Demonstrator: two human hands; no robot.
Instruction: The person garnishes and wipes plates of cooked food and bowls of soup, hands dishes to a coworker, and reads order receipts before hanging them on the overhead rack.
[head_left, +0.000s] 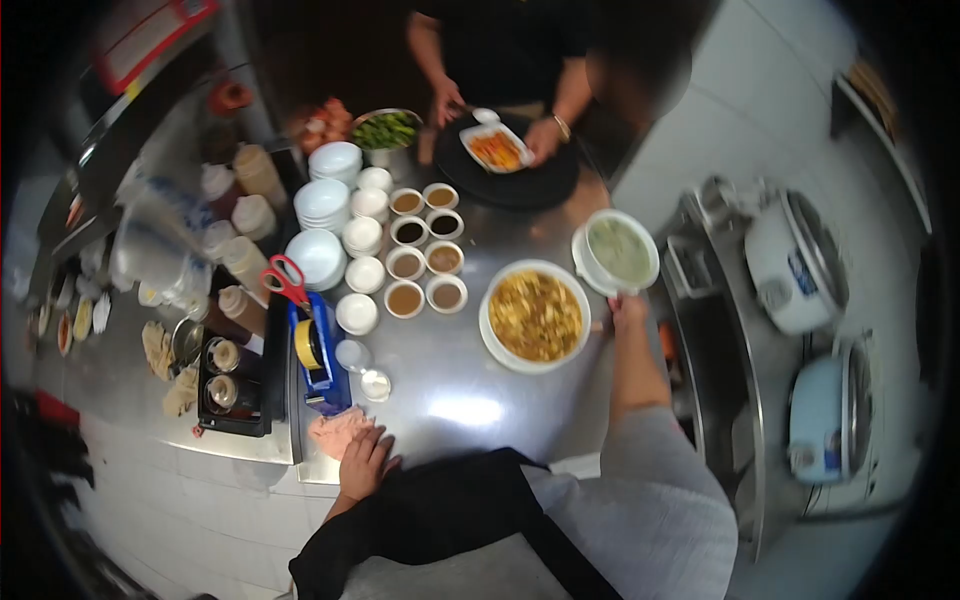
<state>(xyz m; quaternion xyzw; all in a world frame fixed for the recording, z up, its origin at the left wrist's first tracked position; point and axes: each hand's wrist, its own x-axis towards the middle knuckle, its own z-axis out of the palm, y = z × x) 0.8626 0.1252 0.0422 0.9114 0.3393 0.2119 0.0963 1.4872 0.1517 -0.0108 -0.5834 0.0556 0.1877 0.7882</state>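
Note:
My right hand (628, 312) reaches forward over the right edge of the steel table, fingers closed on the near rim of a white saucer (582, 262). On that saucer sits a white bowl of pale green soup (619, 250). Just left of it stands a larger white bowl of brown-yellow soup with chunks (536, 312), apart from my hand. My left hand (366, 462) lies at the table's near edge with its fingers stretched out, touching a crumpled pink cloth (338, 430).
A co-worker's hands (543, 140) hold a white dish of orange food (497, 150) over a black round tray (470, 185). Small sauce cups (408, 232), stacked bowls (322, 205) and a blue tape dispenser (318, 365) with red scissors (287, 280) stand left. Rice cookers (785, 270) are right.

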